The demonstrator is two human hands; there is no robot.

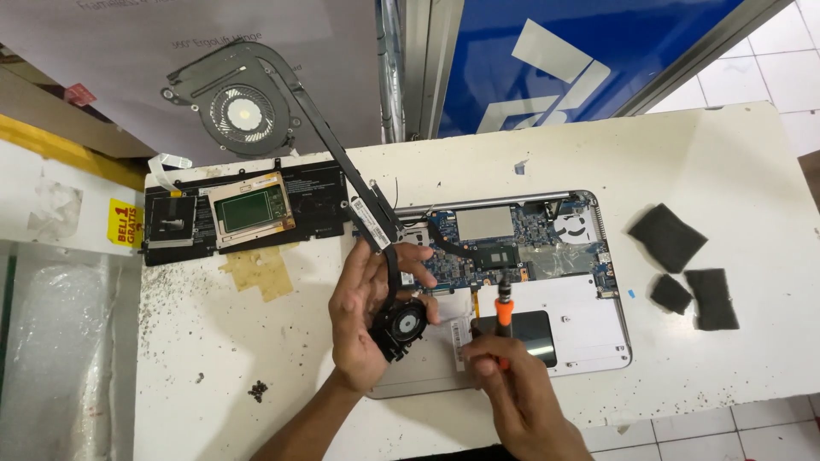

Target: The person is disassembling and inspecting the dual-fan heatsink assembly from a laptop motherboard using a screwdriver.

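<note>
Left hand (369, 312) grips the black fan assembly (399, 329); right hand (504, 376) clamps an orange screwdriver (504, 309), best kept upright over the opened laptop (547, 282).

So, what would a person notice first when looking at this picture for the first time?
Probably the opened laptop in the middle of the white table, its circuit board bare. Over it, the left hand holds a black fan joined to a long heat pipe, and the right hand holds an orange screwdriver upright. At upper left lie a second fan and a black battery; three dark pads sit at right.
</note>
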